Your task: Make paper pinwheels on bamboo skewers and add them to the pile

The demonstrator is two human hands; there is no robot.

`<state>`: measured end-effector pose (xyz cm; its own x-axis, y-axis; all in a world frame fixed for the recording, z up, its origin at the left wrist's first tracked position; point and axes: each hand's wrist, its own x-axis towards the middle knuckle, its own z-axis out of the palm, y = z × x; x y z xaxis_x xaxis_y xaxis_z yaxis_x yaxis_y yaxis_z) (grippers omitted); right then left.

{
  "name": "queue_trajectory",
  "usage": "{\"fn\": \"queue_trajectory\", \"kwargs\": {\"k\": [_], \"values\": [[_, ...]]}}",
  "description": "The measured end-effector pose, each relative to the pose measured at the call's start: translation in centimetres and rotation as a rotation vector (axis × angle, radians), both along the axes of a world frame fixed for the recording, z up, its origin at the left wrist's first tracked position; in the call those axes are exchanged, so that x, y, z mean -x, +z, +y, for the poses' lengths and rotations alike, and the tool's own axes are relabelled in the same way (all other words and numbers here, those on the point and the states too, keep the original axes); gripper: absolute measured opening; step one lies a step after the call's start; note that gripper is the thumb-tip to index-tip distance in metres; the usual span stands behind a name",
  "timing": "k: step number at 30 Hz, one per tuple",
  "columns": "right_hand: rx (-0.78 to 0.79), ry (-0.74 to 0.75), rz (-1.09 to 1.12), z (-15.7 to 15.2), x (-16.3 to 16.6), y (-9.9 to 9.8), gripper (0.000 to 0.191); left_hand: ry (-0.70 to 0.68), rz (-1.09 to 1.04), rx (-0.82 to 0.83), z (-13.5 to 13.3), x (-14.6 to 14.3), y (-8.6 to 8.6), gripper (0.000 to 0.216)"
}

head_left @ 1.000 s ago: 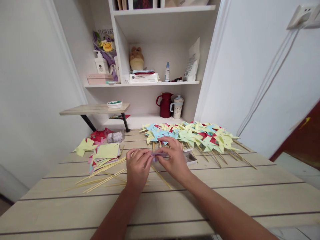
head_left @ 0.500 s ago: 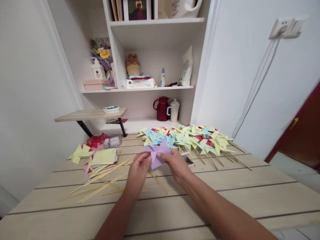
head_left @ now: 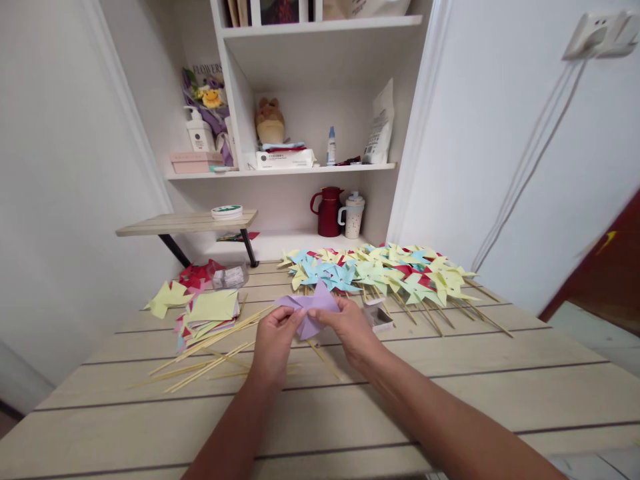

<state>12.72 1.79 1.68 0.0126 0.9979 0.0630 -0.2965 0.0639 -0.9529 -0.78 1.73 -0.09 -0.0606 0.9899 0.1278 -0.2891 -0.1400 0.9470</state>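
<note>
A purple paper pinwheel (head_left: pixel 320 303) is held up over the table between my two hands. My left hand (head_left: pixel 277 333) pinches its left side, thumb close to the centre. From the right, my right hand (head_left: pixel 347 327) grips it, with the thumb also near the middle and the fingers behind the paper. Below the pinwheel, a thin wooden stick (head_left: pixel 325 360) lies on the table. Several more sticks (head_left: pixel 205 363) are scattered left of my left hand. Just beyond my right hand is a small open box (head_left: pixel 379 317), its contents too small to make out.
Finished pinwheels on sticks (head_left: pixel 370 273) cover the table's back right. At left are a stack of coloured paper (head_left: pixel 214 307), a loose yellow pinwheel shape (head_left: pixel 167 298) and a clear box (head_left: pixel 230 276). A small raised stand (head_left: pixel 187 223) and a shelf unit (head_left: pixel 305 170) are behind.
My left thumb has moved inward to the pinwheel's centre, next to my right thumb. The pinwheel has turned and tilted slightly. The camera view has shifted a little.
</note>
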Motion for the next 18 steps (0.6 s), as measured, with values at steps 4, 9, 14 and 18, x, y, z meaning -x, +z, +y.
{"fn": "queue_trajectory", "kwargs": {"k": [4, 9, 14, 18], "values": [[-0.089, 0.001, -0.09, 0.4, -0.1, -0.7, 0.024, 0.005, -0.032, 0.048, 0.2, 0.4, -0.1, 0.026], [-0.386, -0.163, -0.342, 1.2, -1.5, -1.3, 0.034, 0.0, -0.205, 0.182, 0.8, 1.6, -0.1, 0.029], [-0.804, -0.27, -0.802, 0.3, -1.7, -1.2, 0.037, 0.048, -0.34, 0.252, 1.5, 3.2, -0.3, 0.026], [-0.941, -0.253, -1.02, -0.7, -0.7, -1.4, 0.042, 0.063, -0.384, 0.25, 1.6, 3.5, -0.5, 0.018]]}}
